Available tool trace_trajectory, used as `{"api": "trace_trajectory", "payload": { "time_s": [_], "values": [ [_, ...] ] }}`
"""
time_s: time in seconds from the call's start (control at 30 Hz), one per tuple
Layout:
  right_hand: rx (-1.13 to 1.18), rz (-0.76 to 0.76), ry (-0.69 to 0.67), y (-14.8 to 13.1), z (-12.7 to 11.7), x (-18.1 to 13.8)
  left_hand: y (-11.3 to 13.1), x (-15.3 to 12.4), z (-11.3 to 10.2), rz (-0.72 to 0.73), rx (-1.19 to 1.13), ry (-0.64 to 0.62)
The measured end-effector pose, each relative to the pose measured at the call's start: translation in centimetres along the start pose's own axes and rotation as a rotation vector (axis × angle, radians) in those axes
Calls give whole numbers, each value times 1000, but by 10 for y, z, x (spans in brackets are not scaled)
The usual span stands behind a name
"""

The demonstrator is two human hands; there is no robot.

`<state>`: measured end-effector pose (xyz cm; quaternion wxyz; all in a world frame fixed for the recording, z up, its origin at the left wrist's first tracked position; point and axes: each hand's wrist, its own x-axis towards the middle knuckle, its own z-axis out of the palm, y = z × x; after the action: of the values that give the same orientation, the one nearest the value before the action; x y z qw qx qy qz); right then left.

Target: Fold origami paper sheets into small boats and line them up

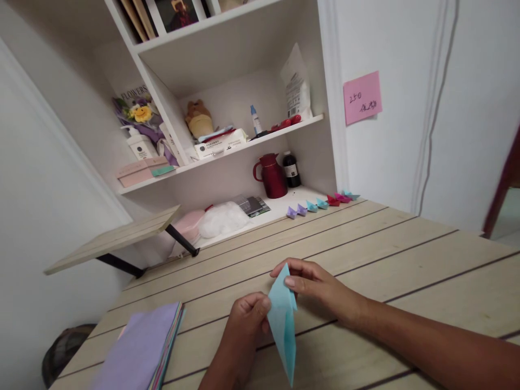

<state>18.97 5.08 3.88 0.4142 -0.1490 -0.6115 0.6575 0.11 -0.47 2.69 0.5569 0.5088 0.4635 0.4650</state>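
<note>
Up off the surface [406, 254], right of the sheet stack [142, 346]: folded blue paper [283, 325], long axis pointing away. Pinched on its left edge, left hand [246, 319]; pinched on the far tip, right hand [312, 284].

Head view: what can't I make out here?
All in the head view.
Folded blue paper: far side faces away; left hand and right hand cover parts.
Coloured paper stack: cut by bottom edge.
Pink sticky note: handwriting too small.
Top-shelf books: cut by top edge.

Pink note [362, 98]: "250" + scrawl; flower pkg [136, 105]: "FLOWERS".
</note>
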Motion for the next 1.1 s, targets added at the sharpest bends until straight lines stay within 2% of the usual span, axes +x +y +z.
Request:
{"api": "trace_trajectory", "payload": {
  "time_s": [0.53,0.87,1.1],
  "values": [
    [-31,-18,-15,-1,-1,0,0,1,-2,-14,-72,-14],
    [-48,-23,-49,-5,2,0,9,-6,8,-25,-99,65],
    [-29,-34,-53,-6,1,0,7,-2,3,-41,-98,13]
  ]
}}
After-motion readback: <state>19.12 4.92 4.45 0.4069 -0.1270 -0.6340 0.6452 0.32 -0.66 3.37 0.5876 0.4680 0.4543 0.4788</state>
